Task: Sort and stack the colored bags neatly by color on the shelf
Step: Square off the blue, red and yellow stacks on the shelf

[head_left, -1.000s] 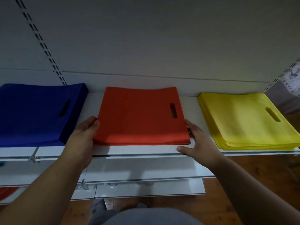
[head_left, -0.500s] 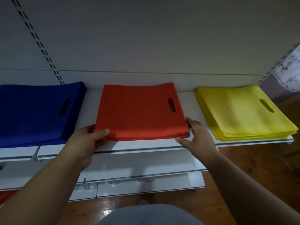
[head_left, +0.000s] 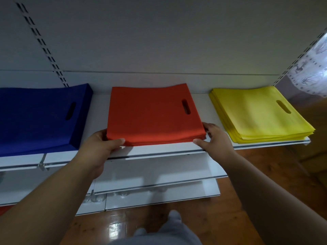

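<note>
**Both hands on the red stack's front corners**

Gripping the red stack (head_left: 155, 114) at its two near corners, both hands work at the centre of the frame. At the lower-left corner the left hand (head_left: 99, 147) curls round the pile, thumb lying on top along the front edge and fingers tucked at the side. At the lower-right corner the right hand (head_left: 215, 140) brackets the pile: its thumb presses the front edge while the fingers rest against the right side; whether they truly pinch it I cannot tell.

That pile lies flat on the white shelf (head_left: 168, 150), mid-frame, between the blue stack (head_left: 40, 117) at left and the yellow stack (head_left: 256, 114) at right, apart from both. Its handle slot sits toward the right, running front to back.

What matters for the coming move: the pile lies directly away from both hands, toward the back wall, its front edge running left to right between them. Neither hand is clearly nearer, so squaring or sliding it looks like an even two-handed push. Sorting appears nearly done.
</note>
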Demonstrator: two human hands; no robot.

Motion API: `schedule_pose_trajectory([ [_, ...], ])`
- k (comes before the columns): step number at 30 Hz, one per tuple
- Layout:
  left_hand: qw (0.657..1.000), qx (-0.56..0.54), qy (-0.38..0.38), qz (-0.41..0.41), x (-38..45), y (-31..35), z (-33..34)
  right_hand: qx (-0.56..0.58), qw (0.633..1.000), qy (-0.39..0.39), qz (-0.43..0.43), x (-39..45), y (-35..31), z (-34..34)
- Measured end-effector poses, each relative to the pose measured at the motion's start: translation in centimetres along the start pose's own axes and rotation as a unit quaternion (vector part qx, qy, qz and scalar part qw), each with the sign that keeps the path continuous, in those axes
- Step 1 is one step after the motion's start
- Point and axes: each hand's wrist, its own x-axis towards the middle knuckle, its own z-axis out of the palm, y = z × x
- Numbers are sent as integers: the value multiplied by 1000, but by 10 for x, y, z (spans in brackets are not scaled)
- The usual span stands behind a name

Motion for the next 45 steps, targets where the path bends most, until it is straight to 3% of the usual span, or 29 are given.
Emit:
schedule_pose_trajectory([
  [14, 992, 105, 51, 40, -6, -1, 7, -9, 1000, -25, -13, 7, 12, -4],
  [20, 960, 265, 23, 91, -9, 14, 6, -5, 1000, -22, -22, 5, 11, -4],
  [30, 919, 374, -24, 123, -5, 26, -2, -32, 999, -14, -18, 6, -7, -9],
  [36, 904, 403, -13, 139, -3, 25, -5, -80, 996, -43, -11, 4, -22, -19],
  [42, 912, 381, 1, 152, -4, 20, -4, -64, 998, -19, 22, -2, -17, -12],
  [45, 916, 374, -2, 148, -3, 19, -5, -87, 996, -3, -8, -6, -11, -2],
])
